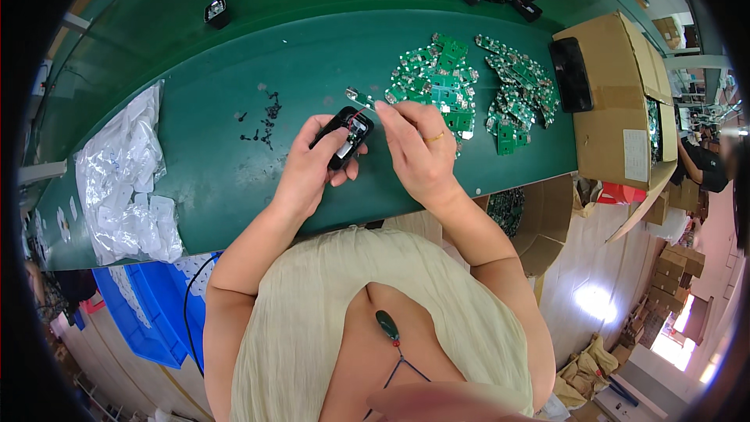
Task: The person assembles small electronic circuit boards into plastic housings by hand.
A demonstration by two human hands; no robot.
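Steadying a rounded black plastic housing (342, 120) in my curled left hand (309, 156), thumb pressed over its open face, I pinch a small green-and-silver circuit board (359, 98) with my right hand (423, 141), just beside the housing. This looks like the wiring stage; moving the board calls for sparing the thin red wire (359, 113) between them.

Green tabletop (223, 180) with circuit boards (437, 78), bagged white pieces (117, 187)
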